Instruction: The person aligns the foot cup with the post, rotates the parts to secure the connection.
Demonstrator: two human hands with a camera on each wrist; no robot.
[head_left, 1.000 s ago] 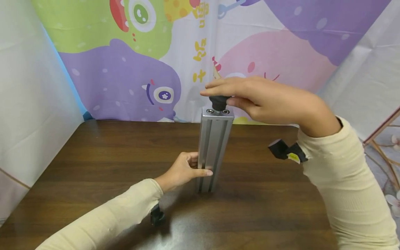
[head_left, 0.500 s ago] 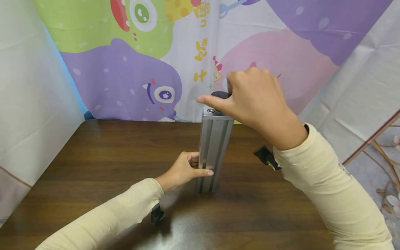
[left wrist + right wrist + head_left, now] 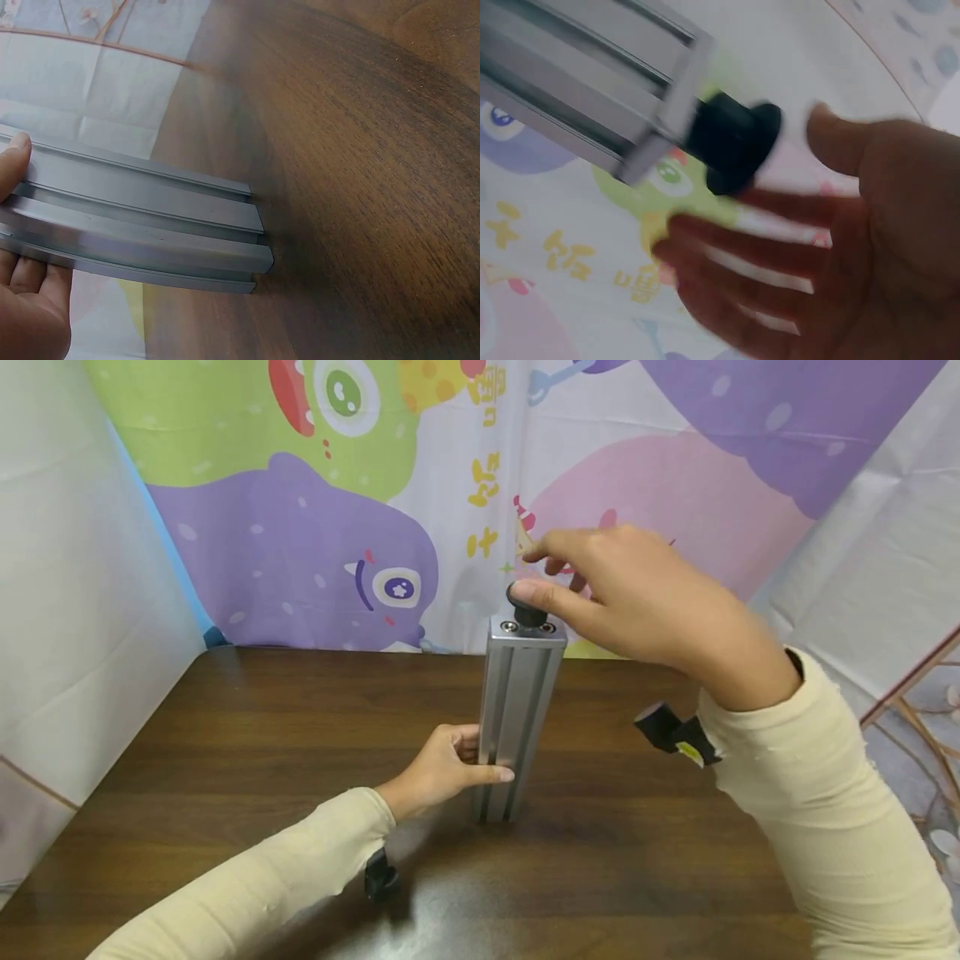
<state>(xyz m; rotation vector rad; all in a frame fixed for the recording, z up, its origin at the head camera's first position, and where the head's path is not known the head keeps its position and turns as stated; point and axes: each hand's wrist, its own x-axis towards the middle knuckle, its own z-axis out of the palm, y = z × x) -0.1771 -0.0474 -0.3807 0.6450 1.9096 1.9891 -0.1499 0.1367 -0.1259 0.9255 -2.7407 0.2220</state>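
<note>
A silver aluminium profile (image 3: 517,718) with lengthwise grooves stands upright on the table. Low on its left side my left hand (image 3: 442,770) grips it, thumb across the front face and fingers behind; the left wrist view shows its lower end (image 3: 259,259) at the tabletop. A black knob (image 3: 529,614) sits on the profile's top end cap, between two bolts. My right hand (image 3: 630,597) is beside and above this knob, its thumb overlapping the knob in the head view. In the right wrist view its fingers (image 3: 757,292) are spread and loosely bent, with a gap between thumb and knob.
The brown wooden table (image 3: 262,760) reaches back to a cartoon-printed curtain (image 3: 322,552). White cloth (image 3: 75,568) hangs along the left side. Black camera mounts (image 3: 675,737) are worn at both wrists.
My right hand turned over at the knob, from palm down above it to knuckles up around it, and is now loosened to its right. The left hand and the profile stayed put.
</note>
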